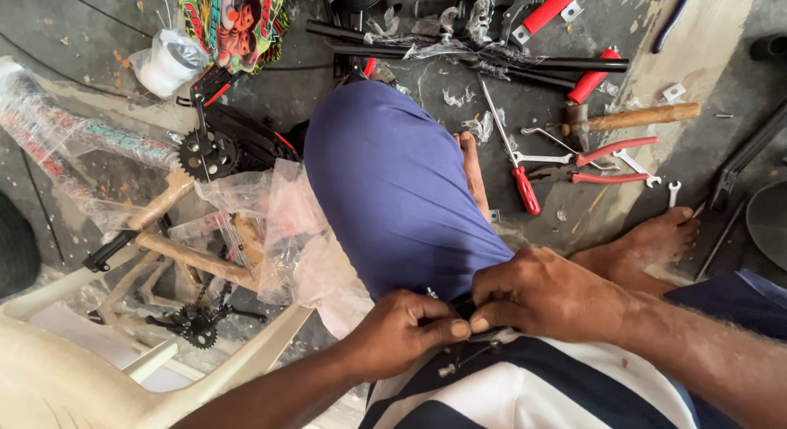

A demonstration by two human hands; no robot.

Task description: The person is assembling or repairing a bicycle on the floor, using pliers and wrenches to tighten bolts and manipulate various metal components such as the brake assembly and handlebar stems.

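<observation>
Meeting at the lap, left hand and right hand pinch a small metal part.

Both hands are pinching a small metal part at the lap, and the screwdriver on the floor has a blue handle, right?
Not quite. The screwdriver has a red handle, as the head view shows. The left hand and right hand do pinch a small metal part at the lap.
</observation>
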